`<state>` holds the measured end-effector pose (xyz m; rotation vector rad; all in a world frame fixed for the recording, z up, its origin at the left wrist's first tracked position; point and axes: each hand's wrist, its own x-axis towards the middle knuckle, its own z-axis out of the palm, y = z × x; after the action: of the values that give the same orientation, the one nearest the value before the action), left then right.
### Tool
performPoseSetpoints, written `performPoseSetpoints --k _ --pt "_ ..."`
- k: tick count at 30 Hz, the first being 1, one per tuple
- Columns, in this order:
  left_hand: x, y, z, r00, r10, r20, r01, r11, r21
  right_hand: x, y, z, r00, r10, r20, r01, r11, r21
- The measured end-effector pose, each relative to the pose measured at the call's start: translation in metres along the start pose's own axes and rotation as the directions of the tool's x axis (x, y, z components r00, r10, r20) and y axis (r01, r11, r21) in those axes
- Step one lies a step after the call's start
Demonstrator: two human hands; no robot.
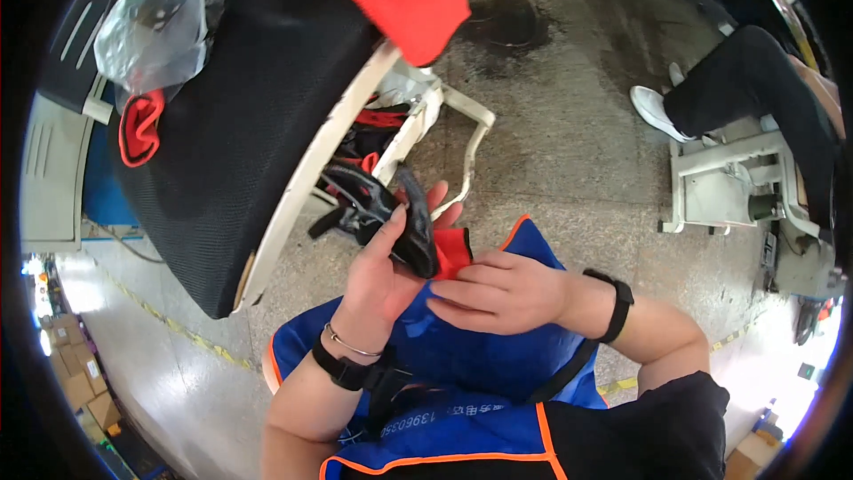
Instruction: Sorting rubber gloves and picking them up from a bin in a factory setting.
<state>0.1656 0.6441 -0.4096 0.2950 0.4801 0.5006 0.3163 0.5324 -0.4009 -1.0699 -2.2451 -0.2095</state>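
A black coated glove with a red knit cuff (pixel 418 240) is held over my lap. My left hand (pixel 378 276) is closed around its black part, thumb on the near side and fingertips showing beyond it. At the red cuff, the fingers of my right hand (pixel 506 293) are bent together and pinch the edge. Part of the cuff is hidden behind those fingers. Black glove fingers (pixel 351 196) stick out to the left, near the table edge.
To my left stands a table with a black mesh top (pixel 258 98) and pale rim. On it lie red fabric (pixel 409 4), a clear plastic bag (pixel 155 36) and a small red cuff (pixel 140 129). A white metal frame (pixel 480 120) stands beside it. A seated person (pixel 746 80) is at right.
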Motion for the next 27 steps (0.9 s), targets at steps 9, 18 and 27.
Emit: performPoseSetpoints --k 9,18,27 --pt "0.011 -0.031 0.060 0.995 -0.038 0.089 0.010 0.954 0.299 -0.021 0.003 -0.052 0.457 0.884 -0.097 -0.771 0.448 0.453" --pt "-0.011 -0.024 0.058 0.992 -0.091 0.089 0.034 0.863 0.505 -0.001 0.018 -0.091 0.132 0.853 -0.505 -0.851 0.359 0.384" --pt "-0.036 -0.008 0.010 0.971 -0.232 0.056 0.161 0.809 0.566 0.184 0.093 -0.190 0.466 0.734 -0.494 -0.173 0.623 0.763"
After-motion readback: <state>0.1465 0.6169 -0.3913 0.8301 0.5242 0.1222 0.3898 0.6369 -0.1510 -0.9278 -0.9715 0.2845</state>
